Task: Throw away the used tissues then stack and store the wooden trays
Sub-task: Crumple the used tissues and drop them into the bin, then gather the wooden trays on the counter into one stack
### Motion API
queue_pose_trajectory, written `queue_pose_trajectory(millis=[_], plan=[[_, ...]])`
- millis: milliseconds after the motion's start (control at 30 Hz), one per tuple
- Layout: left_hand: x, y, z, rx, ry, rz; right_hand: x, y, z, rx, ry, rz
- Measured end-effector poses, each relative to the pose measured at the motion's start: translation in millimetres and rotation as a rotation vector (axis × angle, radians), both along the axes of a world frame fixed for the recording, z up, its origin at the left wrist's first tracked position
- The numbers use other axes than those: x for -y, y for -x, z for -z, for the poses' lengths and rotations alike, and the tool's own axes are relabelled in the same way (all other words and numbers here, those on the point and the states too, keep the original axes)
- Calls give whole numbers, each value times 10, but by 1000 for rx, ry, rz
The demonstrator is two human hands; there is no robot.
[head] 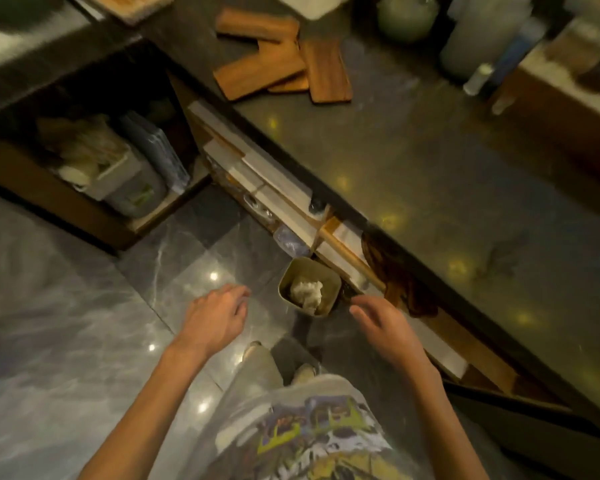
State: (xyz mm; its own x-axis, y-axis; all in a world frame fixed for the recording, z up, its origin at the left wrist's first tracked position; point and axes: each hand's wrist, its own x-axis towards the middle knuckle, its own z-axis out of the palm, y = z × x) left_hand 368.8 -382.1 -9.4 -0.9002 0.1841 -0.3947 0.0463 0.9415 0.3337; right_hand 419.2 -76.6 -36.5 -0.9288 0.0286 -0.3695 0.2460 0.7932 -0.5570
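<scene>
White tissues (306, 293) lie in the small bin (329, 308) on the floor; left hand (215, 320) and right hand (385, 327) hover empty, fingers loosely spread. Wooden trays (284, 69), scattered on the worktop (430, 161), need squaring edge-to-edge before lifting.

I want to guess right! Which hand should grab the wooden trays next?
Probably the right hand: it is empty and on the counter side, where the wooden trays lie scattered. The left hand hangs over the floor.

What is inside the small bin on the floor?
The small bin holds crumpled white tissue. Whatever lies beneath the tissue is covered, and the bin's bottom cannot be seen.
</scene>
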Motion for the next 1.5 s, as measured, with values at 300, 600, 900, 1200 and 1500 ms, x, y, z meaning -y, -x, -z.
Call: queue_pose_trajectory(millis=[300, 600, 900, 1200, 1500], plan=[[417, 728, -668, -163, 24, -20, 339, 1070, -987, -105, -15, -192], [882, 2096, -1319, -404, -129, 59, 984, 2352, -1891, -206, -20, -160], [1470, 3167, -1256, -301, -183, 175, 1770, 2837, -1757, -76, 235, 118], [1328, 3764, -832, -130, -224, 320, 1839, 2892, -1300, -29, 315, 387], [946, 4513, -619, -32, -247, 316, 1285, 3274, -1105, -8, 315, 534]])
